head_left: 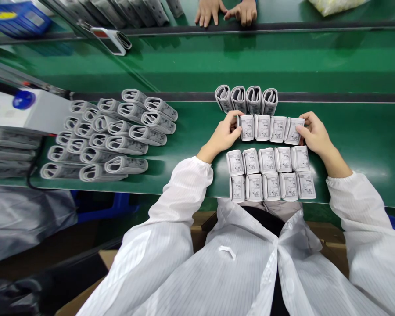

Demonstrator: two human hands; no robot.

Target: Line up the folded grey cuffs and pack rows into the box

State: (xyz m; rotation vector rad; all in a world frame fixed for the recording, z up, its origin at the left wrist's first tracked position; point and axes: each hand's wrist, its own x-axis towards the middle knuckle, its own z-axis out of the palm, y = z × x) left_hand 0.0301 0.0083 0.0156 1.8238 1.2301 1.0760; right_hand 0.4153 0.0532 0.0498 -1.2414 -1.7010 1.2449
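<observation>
My left hand point(226, 133) grips the left end of a row of folded printed cuffs point(262, 128), its thumb and fingers bent round the end piece. At the opposite end, my right hand point(312, 134) has its thumb on the printed face of the last cuff. The pieces between my hands stand side by side, small line drawings facing me. Closer to my body lie two more rows of printed cuffs point(271, 173). Just beyond my hands, several rolled grey cuffs point(246, 99) stand with their looped ends up.
Many folded grey cuffs point(112, 131) are spread on the green bench at left, beside a white box point(36, 109). Across the bench, another person's hands point(227, 12) rest near a dark rail. A white device with a screen point(110, 40) and a blue basket point(18, 19) are upper left.
</observation>
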